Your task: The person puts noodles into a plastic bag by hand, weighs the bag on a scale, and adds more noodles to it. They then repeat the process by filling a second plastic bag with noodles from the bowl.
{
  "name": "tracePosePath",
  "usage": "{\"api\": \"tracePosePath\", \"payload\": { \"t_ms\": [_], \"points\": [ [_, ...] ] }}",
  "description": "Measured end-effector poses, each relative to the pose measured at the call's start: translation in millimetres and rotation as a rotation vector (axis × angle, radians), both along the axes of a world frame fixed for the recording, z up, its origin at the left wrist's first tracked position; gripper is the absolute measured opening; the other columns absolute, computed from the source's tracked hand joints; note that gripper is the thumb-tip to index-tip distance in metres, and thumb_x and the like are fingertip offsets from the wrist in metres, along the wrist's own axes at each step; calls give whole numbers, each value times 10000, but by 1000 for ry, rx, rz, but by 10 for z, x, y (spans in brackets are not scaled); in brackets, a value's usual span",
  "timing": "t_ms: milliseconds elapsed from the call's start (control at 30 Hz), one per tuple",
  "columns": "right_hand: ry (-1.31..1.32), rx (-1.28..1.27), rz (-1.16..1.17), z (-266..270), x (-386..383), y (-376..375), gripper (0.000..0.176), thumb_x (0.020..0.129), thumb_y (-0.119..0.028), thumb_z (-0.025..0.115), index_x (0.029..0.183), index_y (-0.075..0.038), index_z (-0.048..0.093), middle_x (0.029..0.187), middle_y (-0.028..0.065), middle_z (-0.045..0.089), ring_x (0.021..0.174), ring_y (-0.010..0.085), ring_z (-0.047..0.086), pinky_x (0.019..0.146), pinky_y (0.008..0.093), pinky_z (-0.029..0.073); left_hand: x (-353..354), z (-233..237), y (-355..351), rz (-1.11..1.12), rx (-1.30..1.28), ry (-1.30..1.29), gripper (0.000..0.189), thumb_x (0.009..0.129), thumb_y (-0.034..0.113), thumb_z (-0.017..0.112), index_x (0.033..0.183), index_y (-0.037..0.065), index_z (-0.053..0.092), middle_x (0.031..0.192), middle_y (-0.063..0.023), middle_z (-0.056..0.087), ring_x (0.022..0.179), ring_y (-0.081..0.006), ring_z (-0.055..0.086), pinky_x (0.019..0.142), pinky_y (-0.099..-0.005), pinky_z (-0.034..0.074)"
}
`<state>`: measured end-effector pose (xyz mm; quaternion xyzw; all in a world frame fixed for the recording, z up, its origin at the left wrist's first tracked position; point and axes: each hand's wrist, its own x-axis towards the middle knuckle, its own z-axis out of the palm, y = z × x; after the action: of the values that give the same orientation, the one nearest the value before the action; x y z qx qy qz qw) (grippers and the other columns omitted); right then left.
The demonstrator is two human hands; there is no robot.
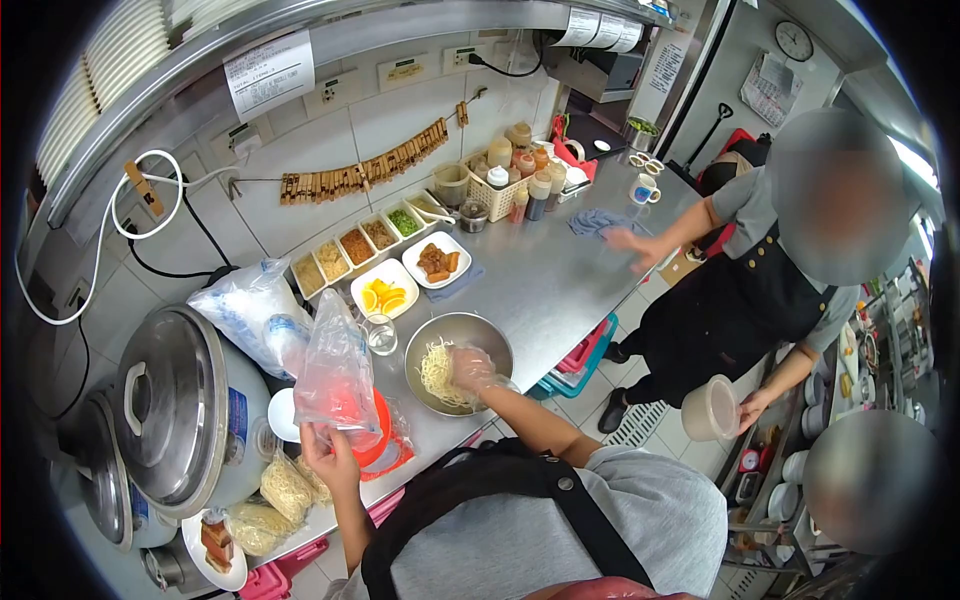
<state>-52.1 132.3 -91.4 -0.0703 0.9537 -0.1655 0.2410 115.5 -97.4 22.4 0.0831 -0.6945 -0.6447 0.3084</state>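
Observation:
My left hand (332,458) pinches the lower edge of a clear plastic bag (335,355), which stands up in front of an orange-red container (378,425). My right hand (473,370), in a clear plastic glove, is inside a wide steel bowl (505,345). Its fingers are closed on a heap of pale, thin noodles (437,375), their tips partly hidden among the strands. Just behind the bowl stands a drinking glass (380,335). White dishes of orange wedges (382,296) and of brown meat pieces (437,261) sit farther back.
Large lidded steel pots (175,400) and bagged noodles (285,487) crowd the left. Topping tubs (355,247) and a sauce-bottle basket (490,195) line the wall. A co-worker (740,270) stands right of the counter holding a plastic tub (710,408); another person (868,482) is at lower right.

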Motion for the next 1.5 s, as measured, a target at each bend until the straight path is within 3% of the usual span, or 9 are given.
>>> {"api": "tracePosePath", "payload": {
  "t_ms": [300,533,700,767,1033,1067,1100,1300,1500],
  "points": [
    [298,139,-106,321,373,-19,608,637,-256,740,1185,-124,511,1128,179,565,1079,326,529,905,428,435,-90,-124,39,-8,-14,14,449,832,-58,463,1269,-107,371,1159,-134,527,974,-142,532,818,-243,433],
    [140,33,118,-208,-37,122,609,633,-206,706,1209,-121,528,1090,177,578,1004,329,564,893,416,440,-728,130,334,-163,-138,-75,469,804,39,610,1220,-99,442,1126,-159,540,702,-106,519,532,-239,423],
    [476,-277,198,131,-57,286,477,656,-175,666,1119,-80,596,948,194,632,896,340,605,789,408,490,-1329,306,385,-74,-596,74,519,791,176,626,1221,-65,462,1159,-250,529,661,-274,582,641,-344,473],
    [113,-339,99,612,-79,260,635,579,-190,740,1178,-93,551,1052,193,606,987,323,578,866,381,452,-1340,576,439,-123,-534,-86,513,789,180,619,1216,-60,467,1167,-229,533,730,-302,612,693,-345,480],
    [177,86,218,333,50,84,885,564,-338,802,1321,-101,409,1144,205,566,1086,314,535,926,375,428,-1645,324,521,-150,-601,-29,526,775,200,606,1201,-77,471,1210,-245,507,1044,-357,547,904,-377,430],
    [174,86,223,319,90,37,885,564,-338,802,1321,-101,409,1144,205,566,1086,314,535,926,375,428,-1681,282,548,-116,-655,18,537,767,187,633,1207,-75,474,1183,-218,540,580,-234,571,609,-330,473],
    [183,106,162,308,149,-2,861,581,-352,794,1312,-95,419,1130,214,570,1078,324,538,918,379,431,-1710,239,583,-113,-653,14,537,767,187,633,1207,-75,474,1183,-218,540,580,-234,571,609,-330,473],
    [204,-111,136,-97,-85,191,670,603,-266,779,1198,-79,532,1031,172,626,977,298,598,866,374,458,-1748,150,728,-201,-808,-204,570,776,195,586,1238,-90,414,1244,-266,462,1121,-373,491,932,-398,422],
    [-56,-723,14,680,-6,296,429,645,-48,708,1057,-35,591,945,98,655,842,192,626,779,310,490,-1731,-120,718,-323,-980,-262,541,770,105,549,1265,-47,396,1321,-213,402,1032,-353,551,816,-405,492]
  ]
}}
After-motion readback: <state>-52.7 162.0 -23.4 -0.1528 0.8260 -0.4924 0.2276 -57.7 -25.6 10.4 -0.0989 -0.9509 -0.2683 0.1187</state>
